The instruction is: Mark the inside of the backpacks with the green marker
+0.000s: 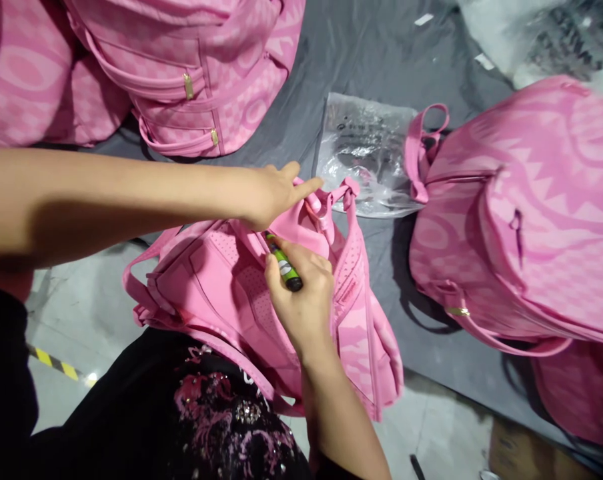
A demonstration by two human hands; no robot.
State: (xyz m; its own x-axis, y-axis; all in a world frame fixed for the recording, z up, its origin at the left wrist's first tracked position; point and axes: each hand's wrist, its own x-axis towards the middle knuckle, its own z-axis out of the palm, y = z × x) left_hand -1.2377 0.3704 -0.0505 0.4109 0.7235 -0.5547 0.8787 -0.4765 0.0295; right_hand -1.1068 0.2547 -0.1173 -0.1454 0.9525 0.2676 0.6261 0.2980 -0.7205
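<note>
A pink backpack lies tilted at the table's near edge against my lap, with its padded back panel and straps facing up. My left hand grips the top of this backpack by the straps and handle; some of its fingers are hidden behind the fabric. Just below, my right hand is closed around a short green marker-like tube with a black end. The tube's far tip is close to the backpack's top edge under my left hand, and whether it touches the fabric I cannot tell.
Another pink backpack stands on the right, and more pink backpacks are at the upper left. A clear plastic bag lies on the grey table covering. More plastic is at the upper right. A cardboard box sits below the table.
</note>
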